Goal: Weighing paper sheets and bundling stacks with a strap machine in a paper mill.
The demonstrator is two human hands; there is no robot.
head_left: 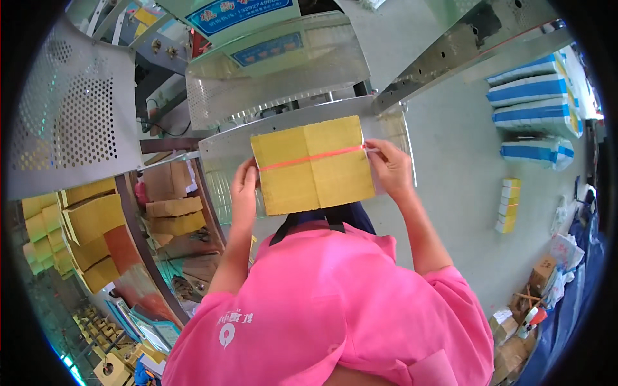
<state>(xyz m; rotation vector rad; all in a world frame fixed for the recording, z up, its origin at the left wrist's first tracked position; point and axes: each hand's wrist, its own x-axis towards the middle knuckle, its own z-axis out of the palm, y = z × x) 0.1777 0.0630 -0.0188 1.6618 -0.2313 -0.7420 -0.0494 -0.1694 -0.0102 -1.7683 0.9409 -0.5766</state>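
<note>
Yellow paper stack (313,166) clamped at both edges by my left hand (244,186) and right hand (391,166); I'd centre the orange band (309,158) squarely.

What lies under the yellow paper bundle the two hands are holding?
Under the yellow paper bundle a shiny metal machine table shows around its edges. The left hand and right hand grip its sides. The surface directly beneath is covered.

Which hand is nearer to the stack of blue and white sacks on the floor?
Right. The right hand holds the yellow paper bundle on the side toward the sacks; the left hand holds its far edge.
</note>
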